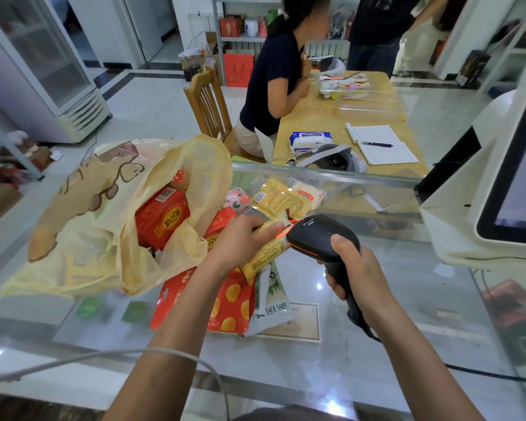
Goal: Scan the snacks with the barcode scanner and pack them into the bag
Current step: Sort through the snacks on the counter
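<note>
Right hand (359, 268) gripping scanner (316, 233), left hand (240, 238) snack (266, 253)

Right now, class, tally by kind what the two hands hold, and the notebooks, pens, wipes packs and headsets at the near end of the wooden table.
Barcode scanner, right hand: 1
Yellow snack packet, left hand: 1
Notebook: 1
Pen: 1
Wipes pack: 1
Headset: 1
Total: 6
</note>
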